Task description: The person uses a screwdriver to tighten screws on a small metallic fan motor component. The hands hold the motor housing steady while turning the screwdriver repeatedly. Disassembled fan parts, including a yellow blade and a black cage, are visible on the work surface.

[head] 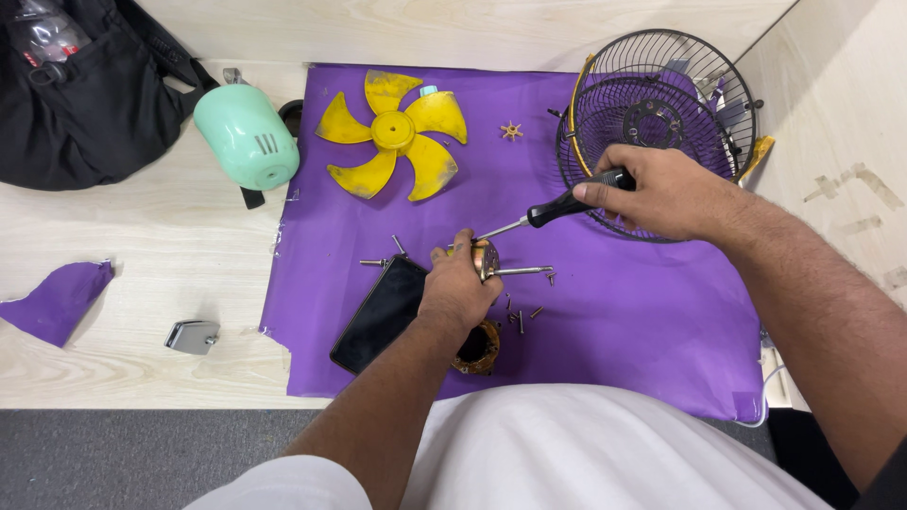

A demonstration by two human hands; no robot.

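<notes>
Left hand, centre of frame: fingers closed around a small round copper-coloured motor part, with a thin steel shaft sticking out to the right. Right hand, right of centre: fingers wrapped around the black handle of a slim screwdriver. Its long axis slopes from upper right down to lower left, and the tip meets the motor part at its upper edge, so tool and part touch at the left fingertips. The part looks metallic, worn and disc-like, but is mostly hidden by the fingers. Just below the left hand sits a brown wound stator ring; loose screws lie near it. All of this rests on a purple paper sheet over the pale wooden table. Further out: black phone, yellow fan blade, black wire fan guard, mint-green motor cover.
</notes>
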